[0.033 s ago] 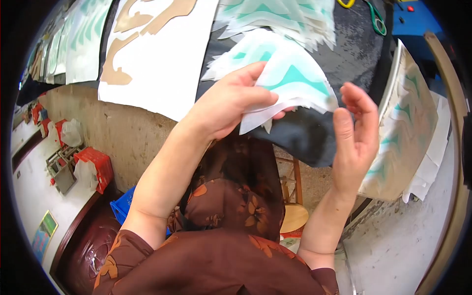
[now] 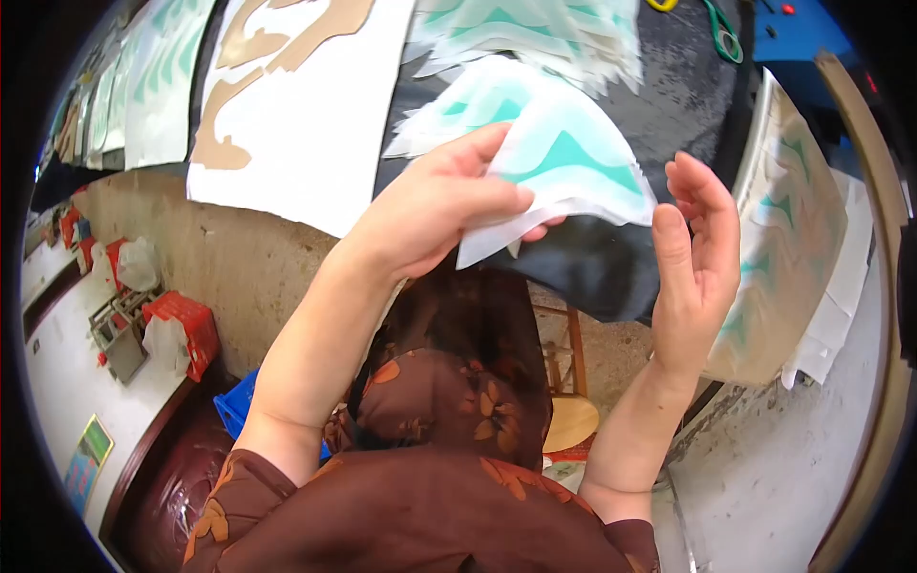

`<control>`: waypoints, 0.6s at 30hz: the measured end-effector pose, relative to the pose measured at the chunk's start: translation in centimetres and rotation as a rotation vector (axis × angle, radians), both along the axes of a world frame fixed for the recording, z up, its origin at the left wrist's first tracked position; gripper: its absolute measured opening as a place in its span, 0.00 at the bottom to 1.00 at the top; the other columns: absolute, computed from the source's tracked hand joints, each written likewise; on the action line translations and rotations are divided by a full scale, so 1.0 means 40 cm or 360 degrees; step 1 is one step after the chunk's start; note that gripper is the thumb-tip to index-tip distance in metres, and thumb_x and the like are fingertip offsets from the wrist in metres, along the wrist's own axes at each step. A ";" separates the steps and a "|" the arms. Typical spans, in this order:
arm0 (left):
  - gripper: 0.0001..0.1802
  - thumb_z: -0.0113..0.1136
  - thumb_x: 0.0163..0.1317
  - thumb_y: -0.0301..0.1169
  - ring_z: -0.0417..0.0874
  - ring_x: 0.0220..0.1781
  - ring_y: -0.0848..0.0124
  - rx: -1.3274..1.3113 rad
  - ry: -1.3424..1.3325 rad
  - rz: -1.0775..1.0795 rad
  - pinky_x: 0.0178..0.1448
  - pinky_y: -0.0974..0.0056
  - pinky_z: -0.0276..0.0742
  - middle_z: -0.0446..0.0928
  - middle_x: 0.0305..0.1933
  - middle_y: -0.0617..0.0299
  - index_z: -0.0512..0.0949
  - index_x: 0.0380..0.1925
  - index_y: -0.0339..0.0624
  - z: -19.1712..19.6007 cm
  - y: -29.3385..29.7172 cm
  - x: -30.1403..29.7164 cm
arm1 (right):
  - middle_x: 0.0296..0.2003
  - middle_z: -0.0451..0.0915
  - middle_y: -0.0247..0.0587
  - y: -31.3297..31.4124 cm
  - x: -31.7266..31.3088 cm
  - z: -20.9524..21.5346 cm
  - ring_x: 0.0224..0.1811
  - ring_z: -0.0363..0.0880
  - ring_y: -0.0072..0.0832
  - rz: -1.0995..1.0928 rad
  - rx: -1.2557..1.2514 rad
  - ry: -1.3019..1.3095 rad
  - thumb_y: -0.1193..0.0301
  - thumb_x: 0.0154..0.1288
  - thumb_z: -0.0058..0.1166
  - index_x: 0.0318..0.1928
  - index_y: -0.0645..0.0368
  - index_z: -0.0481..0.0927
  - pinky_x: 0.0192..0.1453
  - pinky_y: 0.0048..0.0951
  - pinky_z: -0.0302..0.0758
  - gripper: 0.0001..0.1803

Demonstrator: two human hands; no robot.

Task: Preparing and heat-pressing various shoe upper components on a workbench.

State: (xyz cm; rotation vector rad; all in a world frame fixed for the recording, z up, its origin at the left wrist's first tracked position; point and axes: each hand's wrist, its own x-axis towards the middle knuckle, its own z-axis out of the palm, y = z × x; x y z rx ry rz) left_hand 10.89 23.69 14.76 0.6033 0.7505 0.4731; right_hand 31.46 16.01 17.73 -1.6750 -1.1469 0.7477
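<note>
Your left hand (image 2: pixel 435 205) pinches a white and teal sheet (image 2: pixel 564 167) by its near edge, thumb on top, just over the dark table (image 2: pixel 611 267) edge. Your right hand (image 2: pixel 695 263) stands open beside the sheet's right corner, touching nothing, with free air between. Beyond your left hand lie more teal sheets (image 2: pixel 525 38) and a white sheet with tan shapes (image 2: pixel 306 105). Right of your right hand hangs a curled teal-patterned stack (image 2: pixel 793 239). Far below left sits a red crate (image 2: pixel 186 325).
</note>
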 end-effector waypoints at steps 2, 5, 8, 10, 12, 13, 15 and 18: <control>0.31 0.58 0.62 0.21 0.83 0.49 0.67 -0.0051 -0.0138 -0.0060 0.54 0.64 0.82 0.79 0.53 0.54 0.65 0.67 0.34 0.044 -0.022 0.006 | 0.47 0.81 0.40 -0.003 0.022 0.024 0.51 0.76 0.26 -0.0007 -0.0106 0.0052 0.72 0.64 0.62 0.55 0.63 0.78 0.59 0.28 0.70 0.19; 0.31 0.59 0.64 0.22 0.83 0.50 0.68 -0.0077 -0.0107 -0.0153 0.53 0.65 0.81 0.79 0.53 0.55 0.65 0.67 0.35 0.083 -0.063 0.038 | 0.35 0.80 0.29 -0.039 0.071 0.056 0.38 0.76 0.16 0.0122 -0.0343 0.0531 0.72 0.65 0.63 0.46 0.63 0.81 0.45 0.19 0.73 0.12; 0.28 0.59 0.65 0.23 0.82 0.50 0.71 -0.0056 0.0003 -0.0250 0.52 0.66 0.80 0.79 0.53 0.57 0.66 0.66 0.36 0.095 -0.103 0.094 | 0.33 0.79 0.26 -0.103 0.120 0.090 0.37 0.74 0.13 0.0130 -0.0461 0.0556 0.73 0.66 0.62 0.42 0.62 0.80 0.44 0.17 0.71 0.07; 0.25 0.58 0.67 0.24 0.82 0.50 0.72 -0.0091 -0.0034 -0.0369 0.52 0.68 0.80 0.79 0.51 0.59 0.67 0.64 0.35 0.096 -0.134 0.154 | 0.33 0.78 0.25 -0.158 0.164 0.087 0.36 0.74 0.13 0.0044 -0.0415 0.0472 0.74 0.66 0.62 0.42 0.62 0.80 0.43 0.17 0.71 0.07; 0.23 0.55 0.70 0.23 0.80 0.50 0.76 0.0125 -0.0074 -0.0497 0.52 0.70 0.78 0.79 0.50 0.62 0.66 0.64 0.37 0.073 -0.179 0.191 | 0.33 0.76 0.24 -0.208 0.220 0.093 0.35 0.73 0.13 -0.0049 -0.0410 0.0332 0.75 0.68 0.60 0.42 0.61 0.80 0.42 0.17 0.70 0.05; 0.23 0.55 0.70 0.23 0.80 0.49 0.78 0.0147 -0.0070 -0.0584 0.52 0.71 0.77 0.79 0.49 0.62 0.67 0.64 0.37 0.077 -0.191 0.207 | 0.33 0.76 0.24 -0.239 0.270 0.103 0.35 0.72 0.13 -0.0091 -0.0462 0.0242 0.75 0.69 0.59 0.43 0.60 0.80 0.42 0.17 0.70 0.05; 0.21 0.55 0.70 0.22 0.77 0.48 0.81 0.0116 -0.0098 -0.0654 0.53 0.73 0.75 0.80 0.47 0.63 0.68 0.63 0.39 0.083 -0.220 0.227 | 0.36 0.76 0.26 -0.291 0.371 0.108 0.38 0.72 0.14 -0.0392 -0.0459 0.0085 0.74 0.70 0.57 0.45 0.60 0.79 0.46 0.18 0.70 0.06; 0.19 0.56 0.70 0.22 0.77 0.49 0.81 0.0212 0.0041 -0.0776 0.53 0.73 0.74 0.81 0.47 0.63 0.70 0.61 0.38 0.070 -0.248 0.220 | 0.41 0.77 0.28 -0.363 0.584 0.086 0.44 0.73 0.16 -0.0617 -0.0292 0.0237 0.72 0.72 0.56 0.48 0.60 0.77 0.52 0.19 0.69 0.08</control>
